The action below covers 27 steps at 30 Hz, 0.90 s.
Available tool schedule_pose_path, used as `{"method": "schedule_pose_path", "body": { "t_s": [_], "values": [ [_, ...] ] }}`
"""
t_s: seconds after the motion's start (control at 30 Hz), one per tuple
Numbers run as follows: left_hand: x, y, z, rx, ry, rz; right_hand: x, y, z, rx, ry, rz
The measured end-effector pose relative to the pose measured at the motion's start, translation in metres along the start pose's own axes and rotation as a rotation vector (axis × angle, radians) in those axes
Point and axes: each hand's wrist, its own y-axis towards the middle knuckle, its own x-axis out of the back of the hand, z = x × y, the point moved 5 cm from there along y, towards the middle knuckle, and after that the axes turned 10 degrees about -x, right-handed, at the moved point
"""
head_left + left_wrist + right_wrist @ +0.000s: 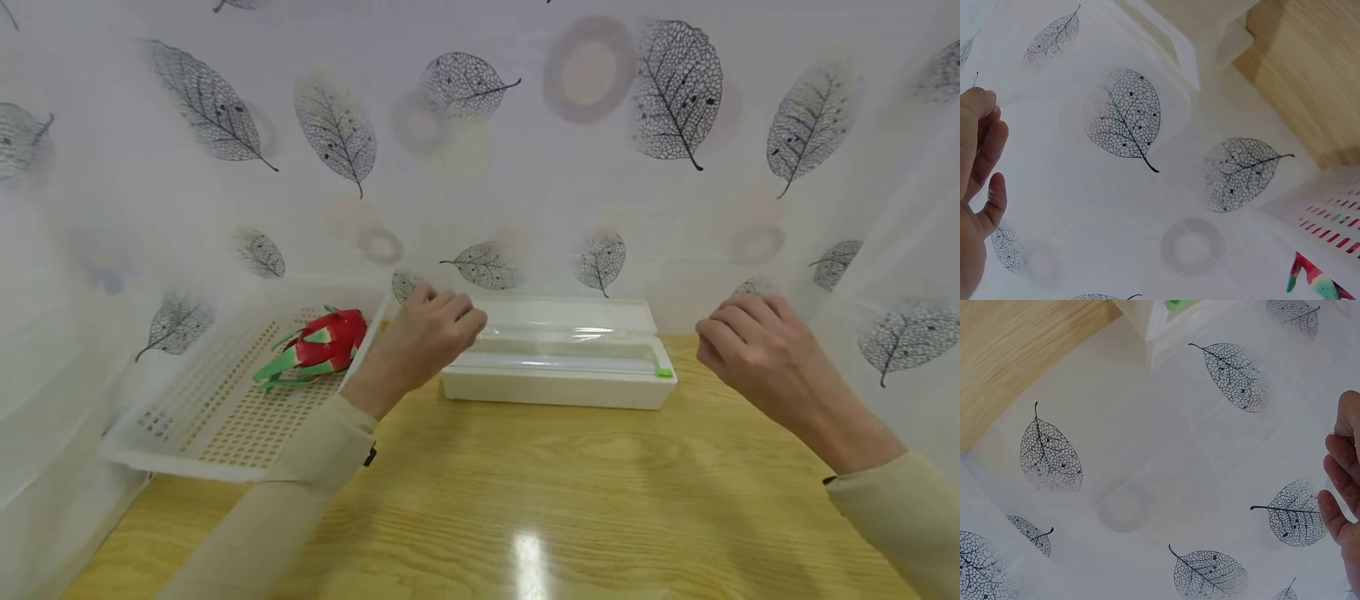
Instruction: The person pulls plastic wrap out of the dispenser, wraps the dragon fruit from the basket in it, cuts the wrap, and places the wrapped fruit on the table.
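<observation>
A white cling-film dispenser box (558,379) lies on the wooden table (525,500) by the back curtain, lid up, with a green slider (663,372) at its right end. My left hand (438,325) hovers at the box's left end, fingers loosely curled, holding nothing. My right hand (738,337) hangs just right of the box, also empty with relaxed fingers. In the left wrist view the left hand's fingers (982,156) show bare against the curtain. In the right wrist view the right hand's fingers (1342,481) are likewise empty, and the slider (1175,304) shows at the top edge.
A white perforated tray (217,417) sits at the left with a red and green dragon fruit (318,346) in it, seen too in the left wrist view (1317,282). A leaf-print curtain (525,167) closes the back and both sides.
</observation>
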Motion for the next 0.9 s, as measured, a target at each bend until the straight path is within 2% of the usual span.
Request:
{"method": "schedule_pose_path", "body": {
  "t_s": [0.1,0.27,0.63,0.9],
  "values": [
    [0.000,0.001,0.002,-0.003,-0.004,-0.015,0.000,0.003,-0.001,-0.008,0.008,-0.035],
    [0.000,0.003,0.007,-0.011,0.053,-0.015,0.000,0.008,-0.004,-0.027,-0.005,-0.082],
    [0.006,0.008,0.012,0.005,0.163,-0.021,0.006,0.014,-0.002,-0.070,-0.155,-0.147],
    [0.011,0.007,0.009,0.028,0.186,-0.097,0.011,0.014,0.001,-0.072,-0.146,-0.120]
  ]
}}
